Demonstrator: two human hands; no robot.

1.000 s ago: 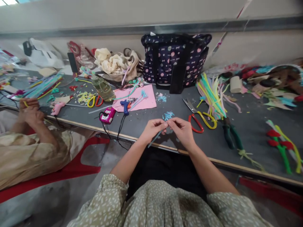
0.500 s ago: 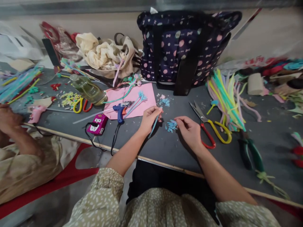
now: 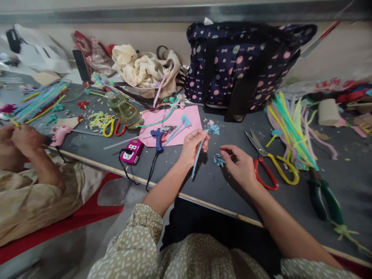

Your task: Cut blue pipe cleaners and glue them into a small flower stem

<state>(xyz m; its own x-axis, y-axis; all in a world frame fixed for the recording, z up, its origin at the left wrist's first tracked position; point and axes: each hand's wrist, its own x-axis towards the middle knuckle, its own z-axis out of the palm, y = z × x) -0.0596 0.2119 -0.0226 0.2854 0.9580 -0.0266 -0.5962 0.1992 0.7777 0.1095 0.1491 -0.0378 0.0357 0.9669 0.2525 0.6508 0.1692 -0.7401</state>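
My left hand (image 3: 194, 148) is closed in a pinch around the top of a thin blue pipe cleaner (image 3: 197, 159), which hangs down toward the table's front edge. My right hand (image 3: 238, 164) rests over a small pile of cut blue pipe-cleaner pieces (image 3: 219, 160), partly covering it. Its fingers are bent, with thumb and forefinger slightly apart and nothing visible between them. Right of this hand lie scissors (image 3: 263, 153) with one red and one yellow handle, blades open. More blue bits (image 3: 214, 128) are scattered beyond my hands.
A blue glue gun (image 3: 158, 138) and blue-tufted stems (image 3: 180, 124) lie on pink paper (image 3: 192, 114). Nearby are a magenta box (image 3: 132, 152) and an oil bottle (image 3: 124, 112). A patterned bag (image 3: 223, 73), bundled pipe cleaners (image 3: 293, 131) and green-handled pliers (image 3: 325, 197) surround the work area. A co-worker's hands (image 3: 27, 141) are at left.
The view has turned, shifting everything rightward and slightly down. My right hand now covers more of the blue pieces. My left hand still holds the blue pipe cleaner, which now shows more of its length.
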